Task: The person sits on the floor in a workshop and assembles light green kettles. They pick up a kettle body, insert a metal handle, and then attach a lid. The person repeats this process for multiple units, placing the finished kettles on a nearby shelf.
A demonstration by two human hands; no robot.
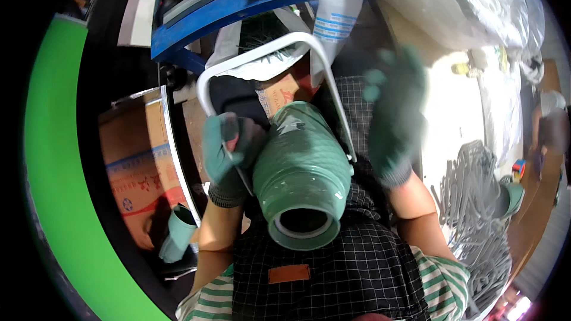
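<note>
A green thermos flask body (300,166) with a textured surface lies tilted in my lap, its open round mouth toward me. A white carrying handle (291,40) arches away from it, its right end by a small peg on the flask's side. My left hand (231,145), in a green-palmed glove, is closed around the handle's left leg, beside the flask. To the right of the flask and apart from it, my right hand (397,113) is raised in a matching glove. It is blurred, with its fingers stretched out and the thumb apart, holding nothing.
A blue metal frame (238,0) stands ahead, with a white sack (262,62) below it. On the left are a cardboard box (134,166) and another green flask part (177,235). Many grey-white handles (473,196) lie piled on the right, near clear plastic bags (458,0).
</note>
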